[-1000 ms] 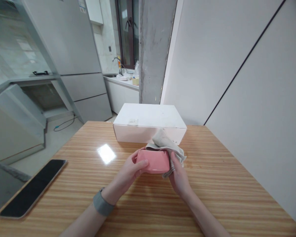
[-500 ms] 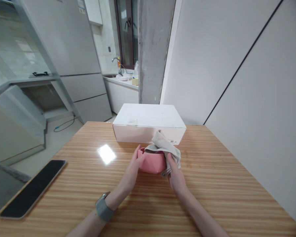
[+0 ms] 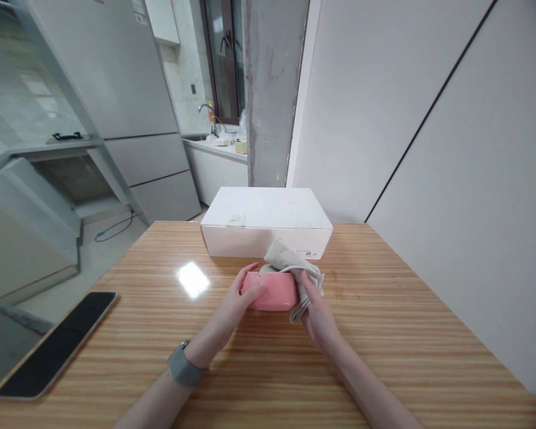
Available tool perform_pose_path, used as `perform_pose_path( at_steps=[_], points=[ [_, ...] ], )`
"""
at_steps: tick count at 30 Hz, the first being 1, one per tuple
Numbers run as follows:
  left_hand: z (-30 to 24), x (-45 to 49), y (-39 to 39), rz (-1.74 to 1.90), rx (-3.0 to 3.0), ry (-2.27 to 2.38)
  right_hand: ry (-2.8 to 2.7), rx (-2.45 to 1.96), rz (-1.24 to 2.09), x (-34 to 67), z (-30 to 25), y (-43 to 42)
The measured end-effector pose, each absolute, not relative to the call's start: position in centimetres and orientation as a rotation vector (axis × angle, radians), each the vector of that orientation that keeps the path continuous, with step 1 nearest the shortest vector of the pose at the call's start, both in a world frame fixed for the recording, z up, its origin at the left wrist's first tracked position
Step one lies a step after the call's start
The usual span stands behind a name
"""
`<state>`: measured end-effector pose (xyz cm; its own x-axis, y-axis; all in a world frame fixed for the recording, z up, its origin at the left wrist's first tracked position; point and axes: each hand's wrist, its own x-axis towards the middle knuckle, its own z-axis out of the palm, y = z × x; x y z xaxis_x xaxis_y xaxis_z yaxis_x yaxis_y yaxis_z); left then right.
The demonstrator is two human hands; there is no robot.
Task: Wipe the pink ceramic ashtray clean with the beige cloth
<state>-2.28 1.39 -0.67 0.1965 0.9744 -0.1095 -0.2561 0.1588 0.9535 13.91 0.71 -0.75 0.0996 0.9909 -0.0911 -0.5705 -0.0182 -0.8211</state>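
Left hand (image 3: 234, 301) curls its fingers around the pink bowl (image 3: 270, 291) at mid-table (image 3: 384, 333); right hand (image 3: 318, 314) pinches a grey cloth (image 3: 290, 268) over its rim. Wiping appears underway; turning the bowl seems needed next.

Head camera, single view: looks forward and down over the counter (image 3: 384, 333), near, wall at 3 o'clock

I hold a small pink bowl (image 3: 271, 291) with rounded corners, glossy and tipped on its side just above the wooden table. A beige-grey cloth (image 3: 293, 268) is stuffed into its opening, spilling over the rim and hanging down its right side.
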Motion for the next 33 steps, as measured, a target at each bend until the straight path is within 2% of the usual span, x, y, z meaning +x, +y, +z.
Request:
perform_pose_path(
  at_steps=[11, 15, 22, 33],
  points=[
    [-0.4, -1.0, 0.5, 1.239, 1.194, 1.199, -1.028, -0.953, 1.171, 13.2, -1.5, -1.4],
    [-0.1, -1.3, 0.8, 1.177, 1.011, 1.039, -0.877, -0.951, 1.128, 13.7, -1.5, -0.7],
    [0.6, -3.6, 1.0, 0.828, 0.896, 0.775, -0.429, -0.841, 1.219, 14.4, 0.1, 0.5],
    [1.7, -2.7, 0.4, 0.813, 0.606, 0.714, -0.145, -0.710, 1.287, 15.4, 2.3, 0.9]
  ],
)
